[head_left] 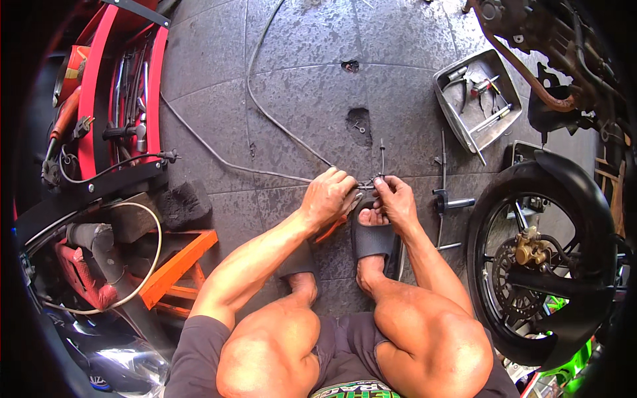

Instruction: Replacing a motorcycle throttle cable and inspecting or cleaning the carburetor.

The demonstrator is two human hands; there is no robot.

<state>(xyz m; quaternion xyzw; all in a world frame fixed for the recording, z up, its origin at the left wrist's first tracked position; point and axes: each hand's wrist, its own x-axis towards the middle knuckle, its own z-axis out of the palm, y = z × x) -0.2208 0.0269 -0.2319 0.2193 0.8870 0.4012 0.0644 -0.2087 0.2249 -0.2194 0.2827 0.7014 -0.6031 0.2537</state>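
Note:
Above my right sandal [371, 241], both hands work close together on thin cables. My left hand [326, 200] is closed, and a grey cable [255, 170] runs into it from the left. An orange handle [330, 229] sticks out beneath that hand; its tool's head is hidden. The fingertips of my right hand [396, 203] pinch near a small metal fitting [366, 186] between the hands. From these fingertips a short thin cable end [382, 156] points away from me. What exactly lies inside each grip is partly hidden by the fingers.
At the left stands a red tool rack [156, 86] with a hammer [141, 132], above an orange metal stand [176, 268]. A metal tray [458, 123] of tools sits at the far right, near a motorcycle wheel [481, 265]. A T-handled tool [458, 203] lies nearby.

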